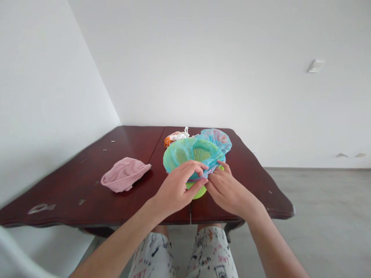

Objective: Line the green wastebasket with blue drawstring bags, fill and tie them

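Observation:
Near the front of the table is a green plastic basket (202,153) with a mesh-like inner part. A thin, translucent blue plastic cover (174,154) is stretched over much of it, with a purplish edge towards me. My left hand (185,179) pinches that edge at the near side. Close beside it, my right hand (223,185) has its fingers closed on the same cover's edge. Part of the green rim (199,192) shows uncovered below the hands. My fingers hide some of the near rim.
A crumpled pink cloth (124,174) lies left of the basket. Behind it are a white and orange plastic bag (176,136) and another blue-covered item (216,139) with something reddish inside. The dark red table (116,143) reaches the wall; scraps lie at its left.

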The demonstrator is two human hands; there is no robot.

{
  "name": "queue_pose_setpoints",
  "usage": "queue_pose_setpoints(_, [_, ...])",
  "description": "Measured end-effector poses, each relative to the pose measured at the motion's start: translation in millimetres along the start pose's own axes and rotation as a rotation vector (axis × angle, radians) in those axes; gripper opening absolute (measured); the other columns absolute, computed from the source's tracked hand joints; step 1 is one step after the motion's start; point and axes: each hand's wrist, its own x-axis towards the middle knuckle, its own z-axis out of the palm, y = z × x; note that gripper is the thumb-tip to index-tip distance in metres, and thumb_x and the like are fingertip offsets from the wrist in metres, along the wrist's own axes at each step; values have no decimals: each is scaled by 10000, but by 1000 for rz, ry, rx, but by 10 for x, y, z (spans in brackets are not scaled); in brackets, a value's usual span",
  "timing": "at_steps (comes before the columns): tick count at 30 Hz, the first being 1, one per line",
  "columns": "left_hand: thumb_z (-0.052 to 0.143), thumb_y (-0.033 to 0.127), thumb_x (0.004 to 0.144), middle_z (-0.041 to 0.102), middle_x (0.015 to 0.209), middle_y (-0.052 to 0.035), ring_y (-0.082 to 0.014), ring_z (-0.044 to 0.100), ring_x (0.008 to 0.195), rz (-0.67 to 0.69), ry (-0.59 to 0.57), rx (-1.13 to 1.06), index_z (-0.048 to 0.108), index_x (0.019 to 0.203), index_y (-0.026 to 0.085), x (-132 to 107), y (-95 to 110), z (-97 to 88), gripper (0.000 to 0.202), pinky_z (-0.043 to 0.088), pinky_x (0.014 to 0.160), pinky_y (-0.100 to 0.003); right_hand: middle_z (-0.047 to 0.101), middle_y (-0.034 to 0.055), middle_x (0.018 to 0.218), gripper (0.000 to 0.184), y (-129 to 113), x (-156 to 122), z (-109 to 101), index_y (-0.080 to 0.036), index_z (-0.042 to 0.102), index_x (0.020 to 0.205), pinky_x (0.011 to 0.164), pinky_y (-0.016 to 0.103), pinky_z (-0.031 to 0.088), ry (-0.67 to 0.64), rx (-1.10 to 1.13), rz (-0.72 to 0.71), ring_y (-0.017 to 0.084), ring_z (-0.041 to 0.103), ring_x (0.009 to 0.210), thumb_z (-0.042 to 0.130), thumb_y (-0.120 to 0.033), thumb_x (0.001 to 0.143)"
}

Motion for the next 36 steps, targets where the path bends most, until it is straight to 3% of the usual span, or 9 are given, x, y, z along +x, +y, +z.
queue_pose_setpoints(8, [702,286,1216,810,1467,-104,-267,770,1390,84,40,96,630,1163,280,-80,-5,-100,90,602,1198,-460,802,28,916,232,2,203,-23,-251,726,955,1443,752,239,19,-6,-29,298,789,1066,575,-168,1111])
queue_pose_setpoints(11, [760,366,1199,792,1514,-97,-285,770,1410,46,-31,156,638,1242,287,-125,-13,-130,152,615,1179,-463,790,1,876,267,51,47,-28,-254,672,873,1390,668,332,205,-24,-17,266,787,1015,658,-155,1121])
queue_pose_setpoints(14, [849,432,1148,816,1494,-99,-319,799,1364,4,-81,235,648,1346,289,-160,-36,-131,316,635,1135,-491,863,58,1217,167,110,-146,26,-297,756,1245,1324,610,413,509,-94,-16,286,808,1172,726,-170,1142])
queue_pose_setpoints(17, [806,256,1162,872,1376,-46,-280,835,1273,59,-173,262,701,1325,291,-171,-76,-117,197,609,1196,-498,707,174,1651,596,138,-274,111,-336,638,1638,1256,630,483,614,-165,29,386,711,1477,738,-125,1090])
queue_pose_setpoints(21, [685,97,1183,880,1395,0,-214,833,1299,211,-261,242,728,1268,285,-171,-112,-114,210,499,1358,-481,735,91,1629,464,164,-342,193,-348,749,1360,1306,670,438,523,-160,-35,367,717,1463,671,-17,1044])
queue_pose_setpoints(25, [681,171,1221,867,1451,-4,-215,809,1373,212,-234,235,732,1254,290,-229,-121,-152,134,513,1335,-453,784,114,1457,465,229,-430,312,-307,741,1336,1107,537,590,639,-122,-102,319,763,1243,704,10,997])
queue_pose_setpoints(29, [760,327,1210,754,1661,-76,-277,749,1495,138,-226,261,744,1332,305,-332,-116,-247,126,547,1293,-479,765,142,1397,411,275,-545,471,-268,728,1304,1040,528,558,660,-204,-49,333,728,1199,701,-5,988])
queue_pose_setpoints(33, [817,524,1167,826,1508,-108,-336,802,1382,14,-298,317,640,1572,288,-304,-75,-367,502,606,1182,-513,788,77,1194,317,293,-582,411,-257,708,1158,1077,558,451,411,-173,-9,307,703,1124,637,-9,974])
queue_pose_setpoints(36, [741,638,1179,840,1484,-125,-386,808,1351,-53,-357,375,661,1596,279,-121,-22,-447,555,594,1165,-552,746,40,978,231,297,-512,145,-249,676,957,1009,540,392,265,-123,-30,287,671,1027,606,-29,940])
